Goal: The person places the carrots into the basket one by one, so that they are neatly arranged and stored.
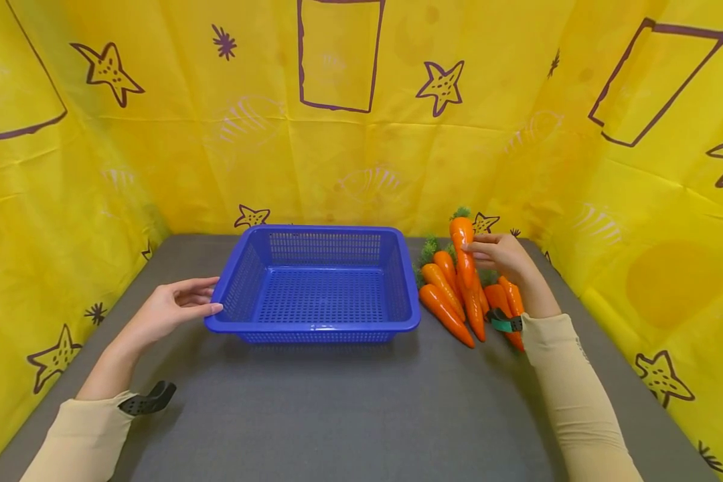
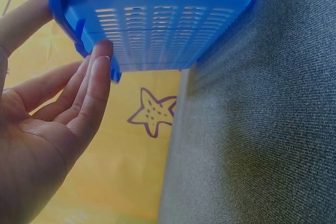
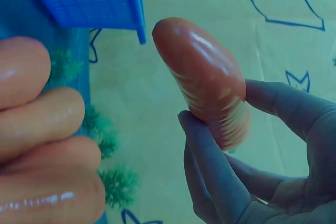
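Observation:
A blue perforated plastic basket [image 1: 313, 328] sits in the middle of the grey table, with nothing inside it. My left hand [image 1: 175, 308] rests against its left rim with straight fingers [image 2: 97, 85]; the basket wall [image 2: 157, 19] fills the top of the left wrist view. To the right of the basket lies a pile of orange toy carrots [image 1: 452, 304] with green tops. My right hand [image 1: 497, 254] grips one carrot [image 1: 462, 251], lifted above the pile; the carrot [image 3: 207, 82] sits between my thumb and fingers [image 3: 210, 166].
Grey table surface [image 1: 349, 408] stretches in front of the basket. Yellow sheeting with purple stars and rectangles [image 1: 337, 134] walls in the table at the back and both sides. The other carrots [image 3: 42, 145] lie close at the left of the right wrist view.

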`<action>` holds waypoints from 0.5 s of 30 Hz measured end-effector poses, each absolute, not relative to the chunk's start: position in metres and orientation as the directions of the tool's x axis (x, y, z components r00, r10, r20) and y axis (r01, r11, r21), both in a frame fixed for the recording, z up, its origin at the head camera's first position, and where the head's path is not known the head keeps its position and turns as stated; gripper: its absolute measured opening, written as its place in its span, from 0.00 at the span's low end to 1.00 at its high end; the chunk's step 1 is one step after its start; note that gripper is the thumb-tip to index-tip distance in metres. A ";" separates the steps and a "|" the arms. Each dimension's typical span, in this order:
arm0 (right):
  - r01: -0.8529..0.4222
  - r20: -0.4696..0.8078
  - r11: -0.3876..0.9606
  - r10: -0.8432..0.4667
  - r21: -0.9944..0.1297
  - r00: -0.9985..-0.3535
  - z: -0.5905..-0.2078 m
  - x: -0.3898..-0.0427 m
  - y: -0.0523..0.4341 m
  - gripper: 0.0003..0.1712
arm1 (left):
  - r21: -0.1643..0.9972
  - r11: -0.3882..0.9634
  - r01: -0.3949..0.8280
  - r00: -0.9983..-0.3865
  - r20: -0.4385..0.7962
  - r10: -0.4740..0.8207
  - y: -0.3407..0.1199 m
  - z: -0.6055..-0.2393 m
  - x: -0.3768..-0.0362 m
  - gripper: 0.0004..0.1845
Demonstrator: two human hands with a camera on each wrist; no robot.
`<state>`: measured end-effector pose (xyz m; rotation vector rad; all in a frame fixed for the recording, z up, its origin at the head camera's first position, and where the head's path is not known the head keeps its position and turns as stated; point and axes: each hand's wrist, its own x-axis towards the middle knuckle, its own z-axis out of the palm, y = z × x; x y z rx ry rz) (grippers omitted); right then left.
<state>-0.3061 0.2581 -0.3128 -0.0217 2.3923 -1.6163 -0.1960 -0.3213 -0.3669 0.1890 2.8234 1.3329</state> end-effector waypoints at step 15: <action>0.127 -0.216 0.393 -0.191 -0.911 -0.958 -0.305 -0.316 0.225 0.42 | 0.768 0.633 0.102 -0.992 0.034 0.118 -0.321 -0.367 -0.197 0.34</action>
